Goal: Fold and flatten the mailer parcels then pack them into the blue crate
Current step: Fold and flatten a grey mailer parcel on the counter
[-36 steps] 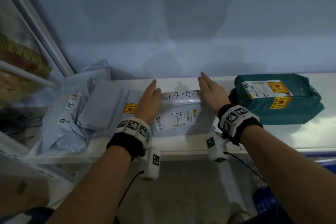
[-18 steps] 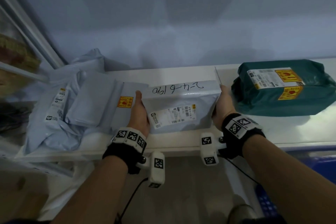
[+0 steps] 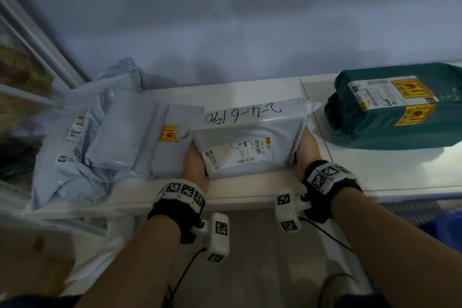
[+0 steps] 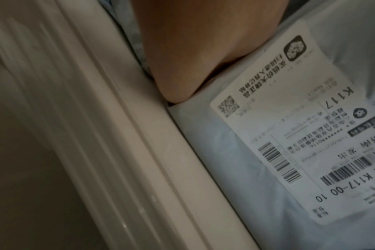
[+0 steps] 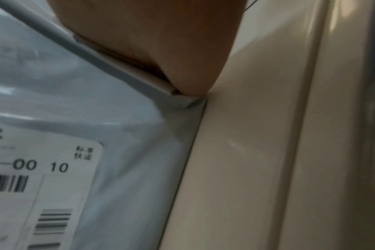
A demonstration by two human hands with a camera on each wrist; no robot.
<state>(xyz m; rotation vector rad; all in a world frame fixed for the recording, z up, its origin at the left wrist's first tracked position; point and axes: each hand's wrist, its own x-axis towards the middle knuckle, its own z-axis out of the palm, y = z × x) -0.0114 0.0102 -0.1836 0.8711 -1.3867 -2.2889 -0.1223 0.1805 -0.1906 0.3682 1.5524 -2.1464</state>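
Observation:
A grey mailer parcel (image 3: 250,140) with handwriting and a white shipping label lies near the front edge of the white table (image 3: 250,91). My left hand (image 3: 195,161) grips its left side and my right hand (image 3: 306,149) grips its right side. The fingers of both hands are hidden by the parcel. In the left wrist view the left hand (image 4: 193,50) presses against the parcel (image 4: 268,152) by its label. The right wrist view has the right hand (image 5: 161,42) against the folded edge of the parcel (image 5: 75,104). A corner of the blue crate (image 3: 445,227) shows at the lower right.
A dark green wrapped parcel (image 3: 400,112) with yellow stickers sits on the table to the right. A heap of several grey mailers (image 3: 100,137) lies to the left, overhanging the table edge. A wall runs close behind the table. Floor shows below the front edge.
My hands lay flat on top of the parcel a second ago. They have slid to its two sides and taken hold, and the parcel has come nearer the front edge.

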